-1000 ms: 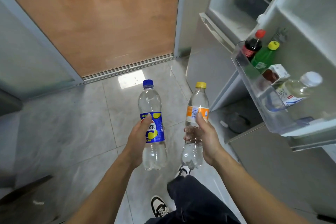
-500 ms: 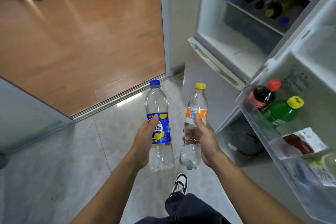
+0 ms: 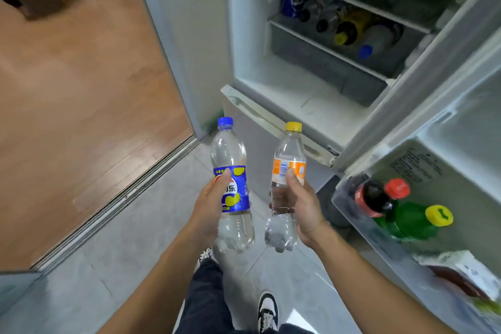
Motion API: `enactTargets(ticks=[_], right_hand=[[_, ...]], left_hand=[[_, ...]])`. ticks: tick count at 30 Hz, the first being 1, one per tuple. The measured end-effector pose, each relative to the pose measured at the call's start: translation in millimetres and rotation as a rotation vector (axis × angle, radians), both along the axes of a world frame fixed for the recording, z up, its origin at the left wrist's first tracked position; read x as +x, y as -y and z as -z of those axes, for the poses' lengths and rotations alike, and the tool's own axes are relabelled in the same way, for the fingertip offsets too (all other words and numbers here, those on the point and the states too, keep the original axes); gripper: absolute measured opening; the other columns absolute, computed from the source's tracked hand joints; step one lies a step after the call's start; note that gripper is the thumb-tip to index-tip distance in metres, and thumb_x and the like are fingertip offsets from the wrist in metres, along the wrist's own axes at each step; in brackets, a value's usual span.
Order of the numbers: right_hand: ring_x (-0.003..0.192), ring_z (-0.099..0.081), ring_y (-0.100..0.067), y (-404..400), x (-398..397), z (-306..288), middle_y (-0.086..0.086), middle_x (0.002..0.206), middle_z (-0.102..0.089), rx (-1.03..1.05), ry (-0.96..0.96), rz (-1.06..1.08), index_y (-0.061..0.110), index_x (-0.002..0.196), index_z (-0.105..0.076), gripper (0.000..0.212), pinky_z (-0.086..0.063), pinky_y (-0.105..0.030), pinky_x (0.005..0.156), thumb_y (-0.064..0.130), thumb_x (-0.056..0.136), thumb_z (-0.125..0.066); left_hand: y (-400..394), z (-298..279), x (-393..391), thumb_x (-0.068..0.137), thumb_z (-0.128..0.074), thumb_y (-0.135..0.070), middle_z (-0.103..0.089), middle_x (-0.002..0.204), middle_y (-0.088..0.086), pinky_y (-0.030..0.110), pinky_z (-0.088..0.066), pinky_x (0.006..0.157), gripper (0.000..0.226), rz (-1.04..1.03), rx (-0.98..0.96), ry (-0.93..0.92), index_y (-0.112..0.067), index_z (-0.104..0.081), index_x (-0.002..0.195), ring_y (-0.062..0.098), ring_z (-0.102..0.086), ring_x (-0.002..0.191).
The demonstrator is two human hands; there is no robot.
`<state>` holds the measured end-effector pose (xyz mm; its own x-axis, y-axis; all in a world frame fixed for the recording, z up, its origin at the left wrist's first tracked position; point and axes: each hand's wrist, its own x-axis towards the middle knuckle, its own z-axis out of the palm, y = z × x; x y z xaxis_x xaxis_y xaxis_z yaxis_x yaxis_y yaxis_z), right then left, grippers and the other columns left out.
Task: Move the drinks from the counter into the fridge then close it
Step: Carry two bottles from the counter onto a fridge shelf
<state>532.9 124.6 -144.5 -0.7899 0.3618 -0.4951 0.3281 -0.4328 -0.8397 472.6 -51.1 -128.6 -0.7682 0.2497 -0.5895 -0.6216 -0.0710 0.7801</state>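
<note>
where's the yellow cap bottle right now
In the head view, the yellow-capped bottle is upright in the right hand, right of the blue-capped bottle, before the open fridge.

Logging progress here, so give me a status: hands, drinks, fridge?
Left hand grips blue-capped bottle; right hand grips yellow-capped bottle. Both upright, outside fridge. Fridge door open, path clear.

Bright, even, cool light throughout; soft shadows. Motion blur smears the upper left and the fridge shelves [image 3: 349, 3] at upper right. Wide-angle distortion bends straight lines toward frame edges.
</note>
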Motion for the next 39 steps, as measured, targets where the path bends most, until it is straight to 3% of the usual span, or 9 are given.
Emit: enactTargets(ticks=[6,11,16,19,22,28,31,33,39], right_hand=[[0.072,-0.062,-0.03,-10.3,-78.1,-20.3,-0.02,0.089,-0.066,0.014,-0.015,0.241,0.004,0.12,-0.06,0.088,-0.053,-0.038,0.065,0.067,0.06,-0.072],[0.064,-0.061,-0.028,-15.9,-135.5,-53.5,-0.017,0.08,-0.065,0.071,-0.124,0.395,0.008,0.107,-0.065,0.075,-0.051,-0.035,0.06,0.067,0.063,-0.077],[0.072,-0.067,-0.019,-34.4,-166.6,-79.3,-0.006,0.086,-0.073,0.189,-0.167,0.52,0.018,0.112,-0.064,0.065,-0.054,-0.031,0.059,0.059,0.063,-0.078],[0.078,-0.072,-0.012,-55.1,-181.0,-98.8,0.004,0.093,-0.076,0.306,-0.182,0.58,0.032,0.107,-0.065,0.055,-0.054,-0.026,0.064,0.057,0.061,-0.079],[0.088,-0.071,-0.003,-82.2,-197.3,-121.5,0.014,0.098,-0.075,0.433,-0.205,0.636,0.036,0.109,-0.061,0.035,-0.053,-0.021,0.071,0.043,0.079,-0.078],[0.083,-0.065,0.012,-143.0,-227.9,-174.8,0.017,0.098,-0.071,0.715,-0.264,0.821,0.033,0.117,-0.056,0.04,-0.046,-0.001,0.064,0.033,0.083,-0.078],[0.086,-0.066,0.005,-171.0,-244.3,-194.4,0.017,0.099,-0.069,0.779,-0.31,0.907,0.033,0.118,-0.053,0.044,-0.05,-0.011,0.073,0.031,0.082,-0.079],[0.091,-0.065,0.005,-188.9,-256.8,-203.7,0.016,0.105,-0.067,0.771,-0.334,0.927,0.026,0.134,-0.046,0.059,-0.05,-0.013,0.078,0.03,0.084,-0.077],[0.092,-0.065,0.001,-236.2,-285.1,-217.5,0.001,0.116,-0.066,0.72,-0.404,1.014,0.017,0.137,-0.044,0.061,-0.05,-0.012,0.076,0.014,0.085,-0.076]], left_hand=[[-24.5,-7.8,-116.0,0.092,-0.061,-0.047,-0.073,0.108,0.018,0.043,-0.056,0.086,0.045,0.224,0.04,-0.071,-0.011,-0.066,0.119,0.029,-0.071,0.091],[-45.3,-39.1,-201.1,0.09,-0.063,-0.049,-0.074,0.107,0.014,0.049,-0.053,0.095,0.043,0.328,0.096,-0.142,-0.016,-0.067,0.118,0.028,-0.07,0.091],[-88.2,-73.2,-249.1,0.083,-0.063,-0.059,-0.077,0.1,0.002,0.042,-0.056,0.088,0.045,0.455,0.132,-0.273,-0.026,-0.068,0.113,0.022,-0.074,0.092],[-124.1,-94.7,-268.8,0.091,-0.06,-0.051,-0.077,0.093,-0.005,0.029,-0.057,0.073,0.027,0.519,0.17,-0.376,-0.031,-0.067,0.106,0.012,-0.074,0.083],[-163.6,-120.9,-285.5,0.092,-0.063,-0.045,-0.075,0.085,-0.01,0.016,-0.053,0.06,0.02,0.505,0.218,-0.498,-0.028,-0.063,0.102,0.003,-0.07,0.073],[-241.7,-168.7,-315.4,0.086,-0.071,-0.044,-0.069,0.102,-0.015,0.012,-0.054,0.065,0.031,0.518,0.265,-0.722,-0.039,-0.052,0.11,0.002,-0.071,0.089],[-283.4,-185.0,-326.0,0.087,-0.073,-0.037,-0.066,0.105,-0.017,0.012,-0.052,0.07,0.045,0.533,0.26,-0.816,-0.032,-0.05,0.125,0.0,-0.067,0.095],[-309.0,-192.2,-331.9,0.088,-0.072,-0.03,-0.062,0.107,-0.019,0.01,-0.052,0.069,0.052,0.563,0.276,-0.872,-0.028,-0.046,0.132,-0.004,-0.063,0.097],[-369.9,-199.4,-346.0,0.087,-0.072,-0.016,-0.059,0.106,-0.023,0.006,-0.05,0.075,0.048,0.554,0.29,-1.01,-0.032,-0.044,0.123,-0.02,-0.058,0.092]])
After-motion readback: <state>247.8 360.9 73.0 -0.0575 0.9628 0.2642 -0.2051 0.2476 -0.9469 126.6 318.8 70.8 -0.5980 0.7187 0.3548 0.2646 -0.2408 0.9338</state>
